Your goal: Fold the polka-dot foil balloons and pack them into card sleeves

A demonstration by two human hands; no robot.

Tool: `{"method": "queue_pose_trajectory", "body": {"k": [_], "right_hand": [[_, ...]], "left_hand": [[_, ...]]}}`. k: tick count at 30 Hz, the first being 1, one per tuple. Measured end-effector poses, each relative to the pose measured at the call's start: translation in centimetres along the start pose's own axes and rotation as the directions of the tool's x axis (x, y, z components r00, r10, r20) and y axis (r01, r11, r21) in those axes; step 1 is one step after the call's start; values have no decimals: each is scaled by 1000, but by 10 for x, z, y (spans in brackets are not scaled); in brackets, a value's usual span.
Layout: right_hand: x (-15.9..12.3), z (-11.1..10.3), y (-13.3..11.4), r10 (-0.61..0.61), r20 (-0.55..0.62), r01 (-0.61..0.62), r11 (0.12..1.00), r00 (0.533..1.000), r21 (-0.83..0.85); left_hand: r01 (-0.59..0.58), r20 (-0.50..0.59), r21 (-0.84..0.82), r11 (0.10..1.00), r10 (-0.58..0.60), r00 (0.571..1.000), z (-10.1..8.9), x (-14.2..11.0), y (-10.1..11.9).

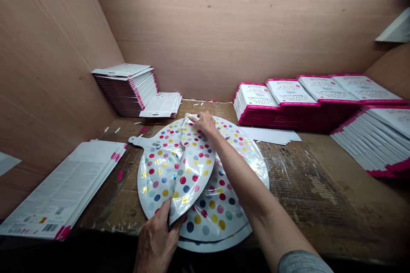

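Note:
A flat white foil balloon (160, 170) printed with coloured dots lies on top of a pile of like balloons (224, 217) on the worktable. Its right half is folded over to the left, forming a raised flap down the middle. My left hand (158, 239) pinches the near end of that fold at the table's front edge. My right hand (204, 123) reaches across and presses the far end of the fold with closed fingers. The balloon's neck tab (138, 140) points left.
White and pink printed cards lie in a stack at the front left (64, 187). Taller stacks stand at the back left (128, 87), along the back right (288, 98) and at the right edge (381, 140). Wooden walls enclose the table on three sides.

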State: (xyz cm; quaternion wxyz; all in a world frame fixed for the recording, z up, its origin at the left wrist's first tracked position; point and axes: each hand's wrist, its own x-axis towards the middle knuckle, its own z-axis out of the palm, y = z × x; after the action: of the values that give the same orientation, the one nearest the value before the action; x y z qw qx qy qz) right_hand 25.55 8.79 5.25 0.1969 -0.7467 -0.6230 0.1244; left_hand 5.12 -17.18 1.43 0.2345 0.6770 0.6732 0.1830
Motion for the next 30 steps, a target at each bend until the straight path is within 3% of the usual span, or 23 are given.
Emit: {"method": "queue_pose_trajectory", "body": {"k": [5,9,12,14,17,19,20,22,24,25,26,27,29,30], "right_hand": [[17,9,-8,-110,44,108,993,993,43],[17,9,11,-123,-72,122,992,990,-16],[5,6,26,-89,-110,79,993,990,-88],[-12,0,34,-140,-168,119,984,976,-129],[-53,-10,47,-366,-245,318,923,898,-215],[-86,-13,58,-489,-169,437,858,856,-270],[-102,-13,63,-509,-91,465,835,856,-294],[-131,-13,75,-466,66,460,823,882,-334],[-152,-13,83,-406,129,424,833,905,-355],[-160,-13,86,-401,124,418,836,907,-356],[-167,-14,89,-417,113,430,832,902,-350],[-172,-14,91,-441,110,451,826,891,-339],[-180,-15,95,-470,142,491,817,871,-302],[-184,-14,97,-471,169,500,819,866,-281]], "left_hand": [[-74,-10,76,994,75,997,2,-3,-16],[-107,-126,268,958,145,981,-6,-1,-28],[-140,-146,353,925,203,968,-11,7,-30],[-222,-145,372,902,292,945,-14,12,-29],[-408,-103,392,825,480,871,-18,17,-29],[-512,-36,414,752,576,817,-21,19,-32],[-554,-1,421,718,612,791,-23,20,-35],[-632,69,404,661,667,742,-27,22,-40],[-694,124,316,647,697,706,-32,23,-42],[-691,128,256,676,685,717,-35,23,-41],[-646,110,201,737,638,762,-37,22,-38],[-550,84,166,818,544,835,-39,21,-33],[-247,45,179,952,243,969,-41,18,-18],[-102,48,220,970,94,994,-40,17,-9]]}}
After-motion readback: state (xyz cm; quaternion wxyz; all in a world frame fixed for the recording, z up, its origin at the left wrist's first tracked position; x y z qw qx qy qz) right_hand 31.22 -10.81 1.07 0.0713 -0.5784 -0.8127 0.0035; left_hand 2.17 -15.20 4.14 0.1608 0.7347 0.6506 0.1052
